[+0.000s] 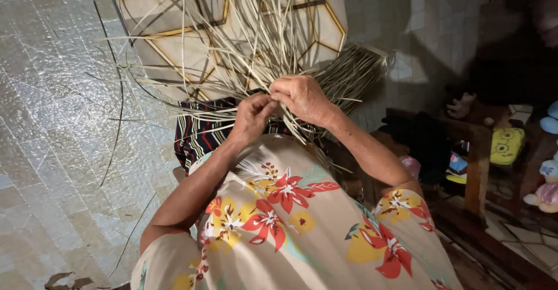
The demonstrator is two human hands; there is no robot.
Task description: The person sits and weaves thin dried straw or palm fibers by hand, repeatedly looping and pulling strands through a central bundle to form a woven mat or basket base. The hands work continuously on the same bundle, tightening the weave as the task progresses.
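Note:
A bundle of long pale dried leaf strips [232, 40] fans out in front of me, with a woven part [357, 69] spreading to the right. My left hand [251, 117] pinches a few strips at the point where they gather. My right hand [302, 97] is closed on the strips right beside it, and the two hands touch. Below them lies a dark striped cloth [195, 136] over my lap, and my flowered shirt [290, 220] fills the bottom of the view.
Pale floor tiles [52, 121] stretch to the left, with loose thin strips [119, 110] lying on them. A mat with a hexagon pattern [317, 25] lies under the bundle. A dark wooden frame [476, 162] and soft toys [505, 145] stand at the right.

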